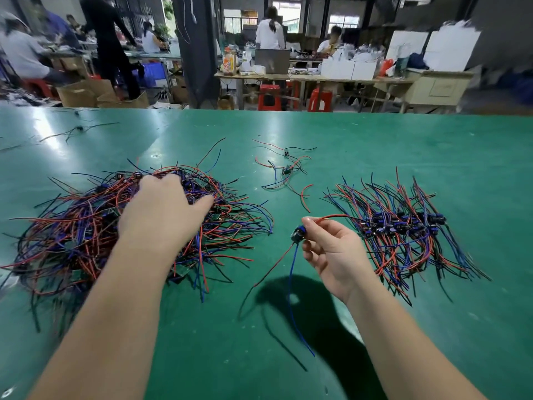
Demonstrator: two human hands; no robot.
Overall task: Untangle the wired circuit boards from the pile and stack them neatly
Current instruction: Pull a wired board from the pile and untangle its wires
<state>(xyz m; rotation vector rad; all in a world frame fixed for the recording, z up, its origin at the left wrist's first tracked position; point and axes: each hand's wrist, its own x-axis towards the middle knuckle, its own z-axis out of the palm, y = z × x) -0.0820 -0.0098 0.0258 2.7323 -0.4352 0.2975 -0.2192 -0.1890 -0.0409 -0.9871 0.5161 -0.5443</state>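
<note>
A tangled pile [72,226] of small circuit boards with red, blue and black wires lies on the left of the green table [375,145]. My left hand [161,209] rests on top of this pile, its fingertips down among the wires. My right hand [331,249] hovers above the table between the two heaps and pinches one wired circuit board [298,234]; its red, blue and black wires hang down and trail over the table. On the right lies the sorted stack [403,226], boards together in the middle and wires fanned out.
A few loose wired boards [285,170] lie at the centre back, and stray black wires [78,129] at the far left. Beyond the table's far edge are other workbenches, red stools [268,96], cardboard boxes and several people.
</note>
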